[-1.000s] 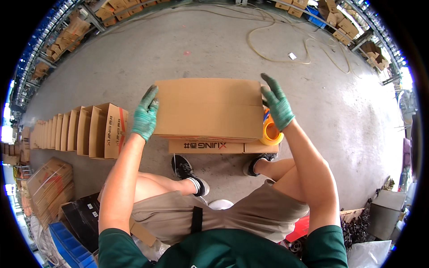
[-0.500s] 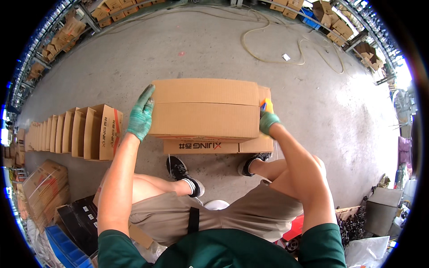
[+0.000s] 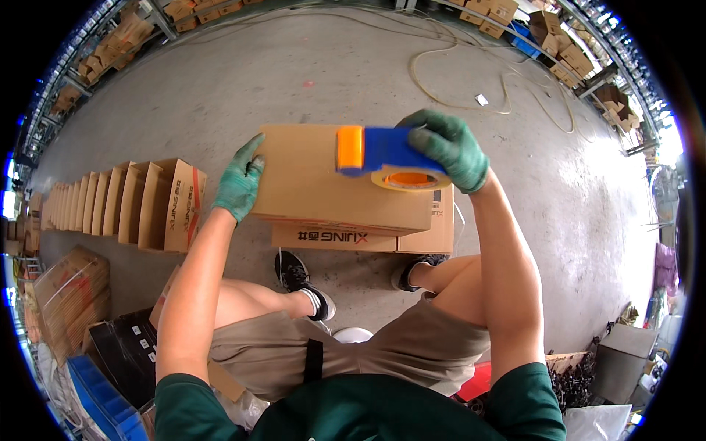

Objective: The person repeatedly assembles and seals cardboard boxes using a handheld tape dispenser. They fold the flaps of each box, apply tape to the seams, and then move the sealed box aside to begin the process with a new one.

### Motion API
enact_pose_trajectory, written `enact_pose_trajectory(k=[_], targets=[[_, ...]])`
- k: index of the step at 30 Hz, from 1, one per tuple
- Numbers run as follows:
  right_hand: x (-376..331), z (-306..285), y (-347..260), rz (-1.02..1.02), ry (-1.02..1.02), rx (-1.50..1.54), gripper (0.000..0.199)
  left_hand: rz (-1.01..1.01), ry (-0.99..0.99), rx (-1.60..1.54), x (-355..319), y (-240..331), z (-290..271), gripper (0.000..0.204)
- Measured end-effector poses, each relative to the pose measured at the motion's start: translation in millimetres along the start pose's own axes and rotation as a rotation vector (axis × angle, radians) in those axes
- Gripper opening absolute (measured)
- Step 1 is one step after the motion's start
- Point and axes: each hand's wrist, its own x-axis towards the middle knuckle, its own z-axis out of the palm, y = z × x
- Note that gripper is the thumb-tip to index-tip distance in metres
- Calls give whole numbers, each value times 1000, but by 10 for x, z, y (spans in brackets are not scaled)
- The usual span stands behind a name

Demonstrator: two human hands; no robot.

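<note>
A closed brown cardboard box (image 3: 316,191) lies in front of me on top of another cardboard box (image 3: 426,241), whose printed near side shows below it. My left hand (image 3: 239,180), in a green glove, grips the box's left end, with the fingers along the far left corner. My right hand (image 3: 452,151), gloved the same way, is closed around a blue and orange tape dispenser (image 3: 393,147) over the right part of the box top. The dispenser hides part of the top; whether it touches the cardboard I cannot tell.
Several open cardboard boxes (image 3: 165,206) stand in a row on the floor at left. Flattened cartons (image 3: 70,294), a black box (image 3: 129,353) and a blue bin (image 3: 107,400) are at lower left. A hose (image 3: 434,92) curls across the far floor. Shelves with cartons (image 3: 118,48) line the back.
My right hand has come from beside the box's right end to above its top, bringing the tape dispenser into full view. My left hand stays at the left end.
</note>
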Motion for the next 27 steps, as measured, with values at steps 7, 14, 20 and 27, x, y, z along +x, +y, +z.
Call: enact_pose_trajectory(k=[7,14,20,27], targets=[[-30,-201,88,177,-157,-153,63,236,192,613,-34,262,33,38],[-95,-228,114,207,-170,-128,63,-560,-233,-694,-375,1003,491,45],[-78,-157,175,210,-145,-72,60,-504,-121,-802,-519,1277,982,49],[-41,-173,44,227,-217,-178,66,-391,98,-579,-411,1235,1131,36]])
